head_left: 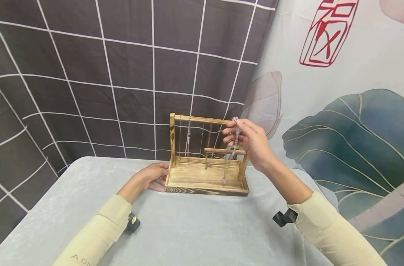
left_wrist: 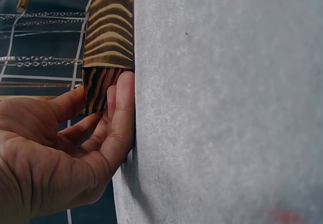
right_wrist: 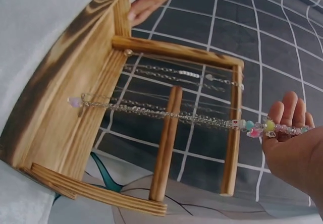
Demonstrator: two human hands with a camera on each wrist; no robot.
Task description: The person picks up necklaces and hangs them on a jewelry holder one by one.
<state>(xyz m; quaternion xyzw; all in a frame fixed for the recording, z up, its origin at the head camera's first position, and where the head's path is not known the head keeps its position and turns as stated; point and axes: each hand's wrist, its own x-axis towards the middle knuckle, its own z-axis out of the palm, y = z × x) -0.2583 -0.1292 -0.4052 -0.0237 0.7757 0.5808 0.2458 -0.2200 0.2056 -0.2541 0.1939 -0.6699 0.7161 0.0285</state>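
My right hand [head_left: 253, 142] pinches a beaded necklace [head_left: 236, 135] near the right end of the top rail of a wooden jewelry stand [head_left: 206, 193]. Pastel beads [right_wrist: 270, 127] lie along the fingers in the right wrist view; below them a silver chain [right_wrist: 151, 112] runs down to a pale purple pendant [right_wrist: 75, 102] over the tray. At the stand's left end, my left hand [head_left: 152, 175] rests against the tray's side. In the left wrist view its fingertips touch the striped end face [left_wrist: 100, 88], with the thumb at the upper edge.
Several chain necklaces [head_left: 188, 138] hang from the top rail [head_left: 202, 119]. A shorter bar [head_left: 225, 151] sticks out from the stand's right post. A grey cloth [head_left: 202, 229] covers the table; behind stands a dark curtain [head_left: 128, 62] with white grid lines.
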